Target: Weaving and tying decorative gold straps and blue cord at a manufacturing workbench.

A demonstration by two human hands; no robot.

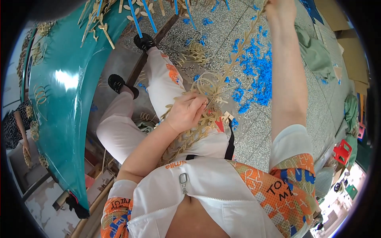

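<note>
The floor [254,131] was speckled grey stone, seen from above by a seated person in a white and orange patterned top [222,190] and pale trousers [131,119]. Nearest, the left hand [185,113] rested over the lap, forearm bent up from the lower edge, fingers pinched closed on a tangled bundle of tan plastic leaf sprigs [194,127] lying across the thighs. From that bundle one long tan leafy strand [238,55] ran up and away to the right hand [279,8], which was raised at full arm's length at the top edge; it seemed closed on the strand's far end, though the edge cut it off and the grip could not be told for certain. The work looked like drawing a single strand clear of the tangle, which called for a steady pull while the left hand held the rest down. Farther off lay blue plastic scraps [256,69] scattered on the floor, and to the left a teal table [59,99] with more tan pieces.
</note>
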